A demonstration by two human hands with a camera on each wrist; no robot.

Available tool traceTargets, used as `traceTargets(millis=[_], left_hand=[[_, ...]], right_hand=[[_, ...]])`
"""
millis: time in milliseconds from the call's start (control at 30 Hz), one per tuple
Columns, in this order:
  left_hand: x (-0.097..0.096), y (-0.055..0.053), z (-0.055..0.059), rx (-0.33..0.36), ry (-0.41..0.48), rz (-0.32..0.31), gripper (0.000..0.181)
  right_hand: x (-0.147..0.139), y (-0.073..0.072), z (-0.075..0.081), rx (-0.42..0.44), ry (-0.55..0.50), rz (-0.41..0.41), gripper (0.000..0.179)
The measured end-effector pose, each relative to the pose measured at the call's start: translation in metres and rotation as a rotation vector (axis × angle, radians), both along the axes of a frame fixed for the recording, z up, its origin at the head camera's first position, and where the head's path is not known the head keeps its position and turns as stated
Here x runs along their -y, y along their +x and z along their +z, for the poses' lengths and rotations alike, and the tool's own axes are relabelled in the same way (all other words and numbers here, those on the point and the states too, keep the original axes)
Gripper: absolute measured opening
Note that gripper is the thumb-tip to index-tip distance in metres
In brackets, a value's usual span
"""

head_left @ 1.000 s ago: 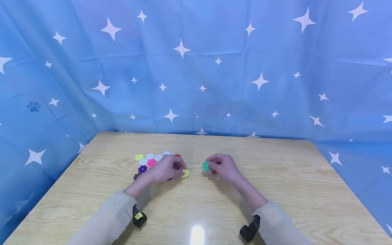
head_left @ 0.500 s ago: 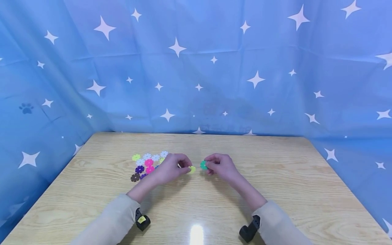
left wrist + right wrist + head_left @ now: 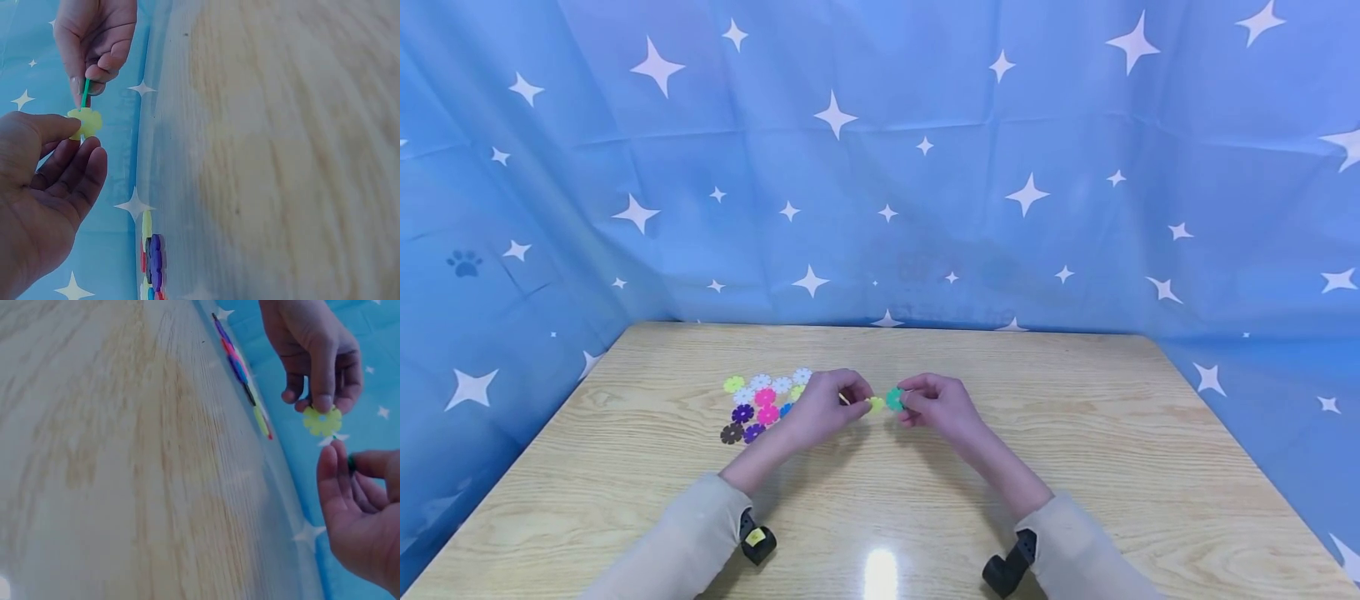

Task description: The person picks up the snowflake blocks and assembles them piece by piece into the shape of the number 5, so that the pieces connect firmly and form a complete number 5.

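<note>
My left hand [image 3: 822, 407] pinches a yellow-green flower-shaped interlocking disc [image 3: 877, 405] between thumb and fingers. Facing it, my right hand [image 3: 942, 407] pinches a green disc [image 3: 894, 399] of the same notched kind. Both are held above the table at its middle. In the left wrist view the green disc [image 3: 85, 94] stands edge-on, its lower end at the rim of the yellow disc [image 3: 92, 123]. Whether their slots are engaged I cannot tell. Seen from the right wrist, the yellow disc [image 3: 322, 421] shows flat, while fingers mostly hide the green one.
Left of my left hand, several loose discs lie on the wooden table [image 3: 1075, 450], among them a pink disc [image 3: 767, 416], a dark purple disc [image 3: 742, 414], a brown disc [image 3: 732, 433] and white ones. Behind the table hangs a blue star-patterned curtain [image 3: 880, 167].
My left hand has carried the yellow disc rightward and slightly away, up to the green one. My right hand has shifted only slightly left. More of the loose discs are now uncovered.
</note>
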State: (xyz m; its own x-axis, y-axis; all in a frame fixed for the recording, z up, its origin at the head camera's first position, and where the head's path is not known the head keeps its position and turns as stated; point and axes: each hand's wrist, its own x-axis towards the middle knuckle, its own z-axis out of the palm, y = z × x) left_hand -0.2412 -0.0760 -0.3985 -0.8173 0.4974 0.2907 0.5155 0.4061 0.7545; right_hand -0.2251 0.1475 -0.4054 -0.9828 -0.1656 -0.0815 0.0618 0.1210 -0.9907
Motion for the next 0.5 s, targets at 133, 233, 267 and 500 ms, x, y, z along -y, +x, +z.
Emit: traceTargets(millis=[133, 233, 267, 500], left_hand=[[-0.0003, 0.0007, -0.0001, 0.002, 0.012, 0.0, 0.005], [-0.0006, 0.0007, -0.0004, 0.003, 0.019, -0.001, 0.005], [-0.0007, 0.0006, -0.0005, 0.002, 0.022, -0.002, 0.005], [-0.0015, -0.0012, -0.0024, -0.008, 0.027, 0.015, 0.005]], right_hand=[[0.0025, 0.0005, -0.0009, 0.011, -0.023, -0.02, 0.024], [0.0041, 0.0008, -0.0012, 0.016, -0.052, -0.027, 0.025], [0.0046, 0.001, -0.0012, 0.016, -0.063, -0.029, 0.026], [0.0092, 0.0015, -0.0006, 0.029, -0.136, -0.066, 0.027]])
